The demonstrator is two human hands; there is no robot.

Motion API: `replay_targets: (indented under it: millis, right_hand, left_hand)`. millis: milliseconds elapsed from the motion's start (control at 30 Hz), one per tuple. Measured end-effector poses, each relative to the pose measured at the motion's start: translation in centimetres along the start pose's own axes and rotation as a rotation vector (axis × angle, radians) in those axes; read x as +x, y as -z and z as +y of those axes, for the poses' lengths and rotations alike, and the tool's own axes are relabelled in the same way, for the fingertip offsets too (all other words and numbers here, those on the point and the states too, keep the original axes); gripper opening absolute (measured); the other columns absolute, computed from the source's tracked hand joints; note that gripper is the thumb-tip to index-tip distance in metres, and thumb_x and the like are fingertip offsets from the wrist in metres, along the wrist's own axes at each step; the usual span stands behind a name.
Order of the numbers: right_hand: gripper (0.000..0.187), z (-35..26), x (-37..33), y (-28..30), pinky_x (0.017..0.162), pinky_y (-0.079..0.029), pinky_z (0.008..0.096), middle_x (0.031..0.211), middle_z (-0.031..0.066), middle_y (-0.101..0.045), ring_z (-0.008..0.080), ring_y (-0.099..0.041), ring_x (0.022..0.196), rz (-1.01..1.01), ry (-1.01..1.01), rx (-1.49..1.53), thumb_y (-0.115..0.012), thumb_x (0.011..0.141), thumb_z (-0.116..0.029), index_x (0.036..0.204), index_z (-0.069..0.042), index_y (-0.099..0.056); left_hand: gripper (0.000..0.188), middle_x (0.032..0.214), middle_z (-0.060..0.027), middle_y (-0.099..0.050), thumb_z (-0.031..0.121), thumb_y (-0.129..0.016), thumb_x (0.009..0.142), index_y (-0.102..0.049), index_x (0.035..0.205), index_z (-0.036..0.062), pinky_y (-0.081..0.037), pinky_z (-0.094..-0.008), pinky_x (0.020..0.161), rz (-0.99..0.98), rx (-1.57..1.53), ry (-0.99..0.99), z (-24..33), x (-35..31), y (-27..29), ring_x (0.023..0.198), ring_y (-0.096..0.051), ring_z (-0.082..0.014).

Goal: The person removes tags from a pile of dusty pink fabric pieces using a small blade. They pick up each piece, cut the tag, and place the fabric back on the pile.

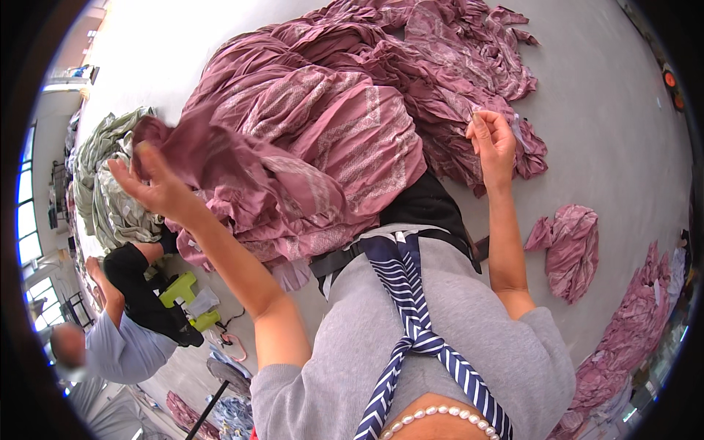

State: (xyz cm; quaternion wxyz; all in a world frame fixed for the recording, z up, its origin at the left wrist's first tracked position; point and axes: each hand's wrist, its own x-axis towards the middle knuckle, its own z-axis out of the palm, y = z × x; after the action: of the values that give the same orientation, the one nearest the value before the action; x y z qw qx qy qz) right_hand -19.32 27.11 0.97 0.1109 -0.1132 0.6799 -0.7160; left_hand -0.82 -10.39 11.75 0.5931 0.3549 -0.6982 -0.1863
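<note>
One pink fabric flap [183, 150], blurry

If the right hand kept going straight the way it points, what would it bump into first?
Probably the pink cloth, just beyond the right hand in the picture, though depth is unclear, so it might pass above.

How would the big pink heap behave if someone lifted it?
The heap is probably floppy, since it drapes in loose folds. The blurred flap by the left hand suggests light cloth, yet the whole heap may be heavy, being so large.
</note>
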Motion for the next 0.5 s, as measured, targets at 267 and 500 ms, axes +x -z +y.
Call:
replay_targets:
  millis: [267,500]
  right_hand:
    - [0.033,10.2,-1.7,-0.8,0.068,-0.046,0.0213,0.088,0.0032,-0.063,0.0082,-0.058,0.077,-0.097,-0.394,-0.007,-0.071,0.085,-0.021,0.104,0.001,-0.057]
    - [0.025,13.3,-2.1,1.2,0.041,-0.029,0.0181,0.075,0.0023,-0.066,0.0001,-0.038,0.046,0.039,-0.435,-0.086,-0.062,0.090,-0.025,0.100,-0.002,-0.059]
  left_hand:
    - [0.071,0.145,-0.0205,-0.032,0.011,-0.073,0.061,-0.053,0.129,0.0237,-0.022,-0.0569,0.106,-1.511,0.161,-0.556,2.3,-19.9,-0.2,0.135,-0.028,-0.0375]
    - [0.027,0.086,-0.0077,-0.064,0.000,-0.055,0.067,-0.063,0.091,0.0092,-0.050,-0.0387,0.070,-0.966,0.108,-0.775,-4.3,-8.6,-7.4,0.079,-0.062,-0.0279]
